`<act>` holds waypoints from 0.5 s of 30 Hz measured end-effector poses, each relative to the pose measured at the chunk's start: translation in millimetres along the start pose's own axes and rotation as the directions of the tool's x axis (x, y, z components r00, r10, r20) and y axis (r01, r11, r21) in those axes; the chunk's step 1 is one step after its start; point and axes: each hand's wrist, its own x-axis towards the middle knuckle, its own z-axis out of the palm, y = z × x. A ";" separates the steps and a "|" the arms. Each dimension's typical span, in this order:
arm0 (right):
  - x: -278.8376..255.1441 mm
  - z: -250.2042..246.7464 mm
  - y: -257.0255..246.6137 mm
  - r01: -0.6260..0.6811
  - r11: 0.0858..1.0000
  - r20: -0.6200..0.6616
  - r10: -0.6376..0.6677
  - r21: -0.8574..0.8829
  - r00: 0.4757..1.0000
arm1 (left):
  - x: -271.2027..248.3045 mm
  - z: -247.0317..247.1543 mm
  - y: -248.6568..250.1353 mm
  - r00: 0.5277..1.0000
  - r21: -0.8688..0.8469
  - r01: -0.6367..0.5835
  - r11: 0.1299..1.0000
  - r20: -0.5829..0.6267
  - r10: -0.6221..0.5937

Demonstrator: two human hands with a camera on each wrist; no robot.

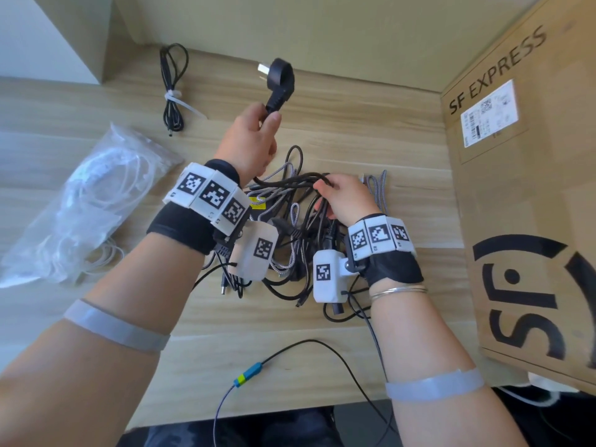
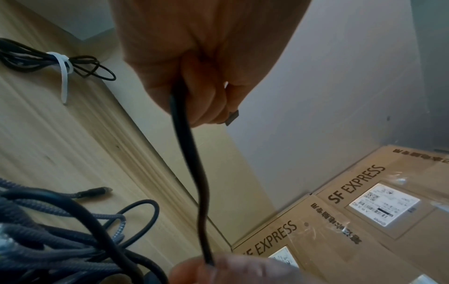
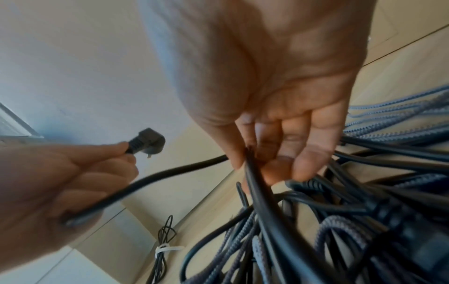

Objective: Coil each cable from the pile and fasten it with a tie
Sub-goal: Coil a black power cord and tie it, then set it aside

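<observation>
A tangled pile of black and grey braided cables [image 1: 290,227] lies mid-table. My left hand [image 1: 254,133] is raised above it and grips a black power cable just below its angled plug [image 1: 281,80]. That same power cable [image 2: 192,173] runs down to my right hand [image 1: 342,195], which pinches it between thumb and fingers [image 3: 274,153] over the pile. One thin black cable [image 1: 172,88] lies coiled at the back left, bound with a white tie [image 1: 174,97].
A clear plastic bag of white ties [image 1: 93,201] lies on the left of the wooden table [image 1: 371,130]. A large SF EXPRESS cardboard box [image 1: 522,188] stands along the right side. A thin wire with a blue-green connector [image 1: 247,375] crosses the near edge.
</observation>
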 end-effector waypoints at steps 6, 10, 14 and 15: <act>-7.9 -20.9 -9.5 0.124 0.989 -0.182 -0.137 -0.083 0.974 | -3.1 8.1 -11.5 0.994 0.212 0.011 0.977 0.102 -0.033; -9.1 -23.5 -21.9 0.216 0.976 -0.276 -0.212 -0.015 0.937 | -10.9 14.1 -6.1 0.985 0.329 -0.053 0.943 0.174 -0.005; -12.6 -24.6 -29.8 0.276 0.956 -0.334 -0.229 0.099 0.914 | -11.2 20.2 -6.1 0.970 0.361 -0.093 0.928 0.245 0.001; -13.4 -24.7 -31.7 0.297 0.947 -0.339 -0.242 0.121 0.909 | -10.7 22.5 -7.4 0.965 0.377 -0.097 0.921 0.263 -0.006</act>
